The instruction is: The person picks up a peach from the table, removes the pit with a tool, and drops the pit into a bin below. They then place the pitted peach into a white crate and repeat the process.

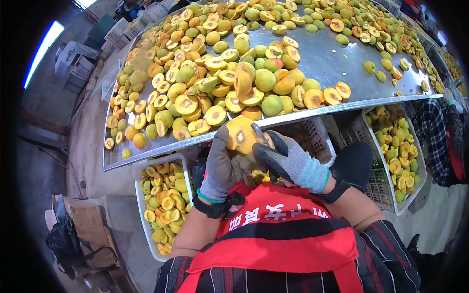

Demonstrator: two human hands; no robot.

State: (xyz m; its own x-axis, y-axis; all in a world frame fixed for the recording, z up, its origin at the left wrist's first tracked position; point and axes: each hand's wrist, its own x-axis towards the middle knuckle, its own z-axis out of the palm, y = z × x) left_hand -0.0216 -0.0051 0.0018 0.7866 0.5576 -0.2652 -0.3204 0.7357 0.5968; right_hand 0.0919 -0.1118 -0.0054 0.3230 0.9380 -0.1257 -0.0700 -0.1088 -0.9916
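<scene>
One cut fruit [242, 136] is in both gloved hands, just on the near side of the table [320, 56]. It is one half with one pale spot in the middle. The flat cut side points up at the eyes. It looks almost round, so I cannot tell its long way.

The left hand [219, 163] curls around its 9 o'clock side, thumb and fingers a bit open, gripping it. The right hand [290, 158] has bent fingers, nearly closed, at its 3 o'clock side. I cannot tell if they hold more.

The table's raised edge is very near, at 12 o'clock, so there is little room there. Shiny metal shows at 1 o'clock. Fruit, too many to count, lies in a big heap at 11 o'clock.

I see three crates near the hands: the left crate [187, 176] at 8 o'clock, the near crate [321, 139] and the far crate [381, 183] at 3 o'clock. A checked sleeve [434, 139] is past them.
</scene>
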